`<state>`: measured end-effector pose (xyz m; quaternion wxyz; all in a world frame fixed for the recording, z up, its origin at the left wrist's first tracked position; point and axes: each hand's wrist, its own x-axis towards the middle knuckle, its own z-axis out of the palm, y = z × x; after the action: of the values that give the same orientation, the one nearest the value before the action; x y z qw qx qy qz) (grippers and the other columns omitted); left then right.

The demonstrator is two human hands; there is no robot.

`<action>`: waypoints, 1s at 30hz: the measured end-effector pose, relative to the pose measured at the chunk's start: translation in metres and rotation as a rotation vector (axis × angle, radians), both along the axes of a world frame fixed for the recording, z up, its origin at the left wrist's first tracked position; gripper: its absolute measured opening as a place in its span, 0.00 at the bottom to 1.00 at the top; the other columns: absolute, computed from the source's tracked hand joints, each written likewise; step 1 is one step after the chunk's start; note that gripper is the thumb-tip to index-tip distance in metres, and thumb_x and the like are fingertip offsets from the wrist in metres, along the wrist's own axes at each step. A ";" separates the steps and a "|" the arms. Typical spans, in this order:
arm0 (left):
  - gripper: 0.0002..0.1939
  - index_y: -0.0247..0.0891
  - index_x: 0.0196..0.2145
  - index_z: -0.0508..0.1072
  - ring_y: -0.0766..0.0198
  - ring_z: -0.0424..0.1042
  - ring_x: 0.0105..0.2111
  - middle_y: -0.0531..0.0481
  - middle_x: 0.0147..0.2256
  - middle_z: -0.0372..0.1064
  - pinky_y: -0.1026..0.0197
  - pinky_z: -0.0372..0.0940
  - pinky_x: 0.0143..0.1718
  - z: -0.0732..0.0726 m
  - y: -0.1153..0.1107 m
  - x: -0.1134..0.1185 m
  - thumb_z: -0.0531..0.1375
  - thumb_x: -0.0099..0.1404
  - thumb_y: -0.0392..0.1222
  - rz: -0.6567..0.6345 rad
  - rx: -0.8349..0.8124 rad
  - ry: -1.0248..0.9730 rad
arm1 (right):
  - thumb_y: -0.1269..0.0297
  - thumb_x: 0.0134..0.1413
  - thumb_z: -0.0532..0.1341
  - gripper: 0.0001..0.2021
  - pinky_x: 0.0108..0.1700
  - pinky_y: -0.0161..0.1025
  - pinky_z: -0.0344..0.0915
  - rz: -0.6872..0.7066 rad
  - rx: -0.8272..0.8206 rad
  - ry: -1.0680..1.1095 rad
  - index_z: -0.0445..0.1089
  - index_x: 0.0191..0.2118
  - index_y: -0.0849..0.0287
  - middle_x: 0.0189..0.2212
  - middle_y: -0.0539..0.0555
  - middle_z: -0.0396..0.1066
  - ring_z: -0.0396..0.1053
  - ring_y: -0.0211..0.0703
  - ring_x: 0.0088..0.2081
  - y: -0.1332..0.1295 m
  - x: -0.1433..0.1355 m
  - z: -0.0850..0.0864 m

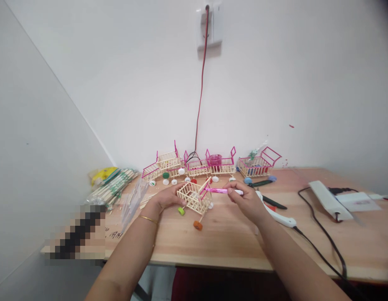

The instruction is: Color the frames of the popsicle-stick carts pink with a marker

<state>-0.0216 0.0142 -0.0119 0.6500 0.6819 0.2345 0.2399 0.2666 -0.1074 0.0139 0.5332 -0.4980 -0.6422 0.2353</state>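
My left hand [170, 197] is closed on the side of a small cart built from wooden sticks [192, 198], tilted above the table. This cart has a green wheel [181, 211], an orange wheel [198, 225] and a pale one partly hidden. Part of its handle frame is pink, part bare wood. Between the fingers of my right hand [244, 198] is a slim paintbrush [220, 190], white at the back and smeared pink towards the front. Its tip meets the cart's handle, or lies just beside it.
Several stick carts with pink trim [222, 168] line the wall, one holding a pink jar [215, 161]. Bundled sticks [118, 186] lie left. A white corded glue gun [280, 217], dark pliers [275, 202] and a white power strip [330, 200] with a black cable lie right.
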 end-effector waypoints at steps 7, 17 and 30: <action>0.49 0.40 0.62 0.63 0.52 0.66 0.53 0.43 0.55 0.68 0.55 0.58 0.54 -0.001 0.000 0.001 0.73 0.42 0.33 0.016 -0.027 0.001 | 0.54 0.56 0.57 0.13 0.27 0.34 0.58 0.009 0.007 -0.009 0.71 0.35 0.58 0.24 0.49 0.64 0.60 0.37 0.25 0.000 0.000 0.000; 0.48 0.41 0.62 0.62 0.52 0.66 0.53 0.43 0.55 0.68 0.54 0.59 0.54 -0.002 0.001 0.000 0.72 0.43 0.33 0.009 -0.015 -0.003 | 0.54 0.56 0.57 0.12 0.27 0.35 0.59 0.012 0.004 -0.018 0.71 0.34 0.58 0.25 0.49 0.66 0.61 0.37 0.25 -0.001 -0.001 0.001; 0.46 0.40 0.60 0.64 0.55 0.68 0.49 0.43 0.52 0.70 0.57 0.62 0.49 -0.002 0.001 0.001 0.72 0.44 0.32 -0.016 -0.016 -0.023 | 0.53 0.55 0.57 0.14 0.30 0.37 0.59 -0.164 0.066 -0.032 0.72 0.35 0.58 0.24 0.50 0.67 0.63 0.41 0.27 0.000 0.003 0.001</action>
<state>-0.0206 0.0148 -0.0134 0.6599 0.6758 0.2236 0.2407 0.2693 -0.1078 0.0146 0.5564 -0.5349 -0.6151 0.1614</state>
